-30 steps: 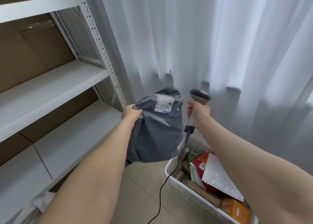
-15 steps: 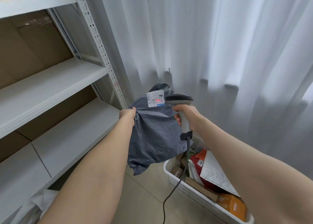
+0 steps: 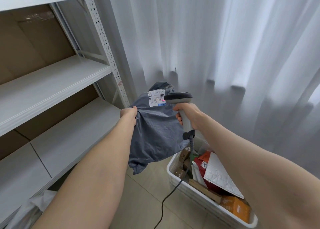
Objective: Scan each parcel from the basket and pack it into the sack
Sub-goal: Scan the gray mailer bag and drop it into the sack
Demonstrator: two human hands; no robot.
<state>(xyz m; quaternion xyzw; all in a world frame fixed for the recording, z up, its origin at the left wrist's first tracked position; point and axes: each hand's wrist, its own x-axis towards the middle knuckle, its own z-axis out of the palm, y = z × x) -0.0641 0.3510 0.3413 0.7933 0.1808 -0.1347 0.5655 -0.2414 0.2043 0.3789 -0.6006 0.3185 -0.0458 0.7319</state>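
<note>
The left hand (image 3: 129, 113) pinched the upper left edge of a soft grey plastic mailer parcel (image 3: 155, 130), fingers curled into the film, and held it in the air in front of the white curtain (image 3: 225, 47). The parcel hung above the near corner of a white plastic basket (image 3: 174, 163) with other parcels in it. The right hand (image 3: 187, 116) was closed around the handle of a grey and black handheld scanner (image 3: 180, 97). Its head almost touched the white shipping label (image 3: 155, 99) at the top of the parcel. A small red light lay on the label's edge. The scanner's black cable (image 3: 166, 199) dropped to the tiled floor. A crumpled white sack (image 3: 41, 201) showed partly at the lower left, beside the white metal shelving (image 3: 52, 83).
</note>
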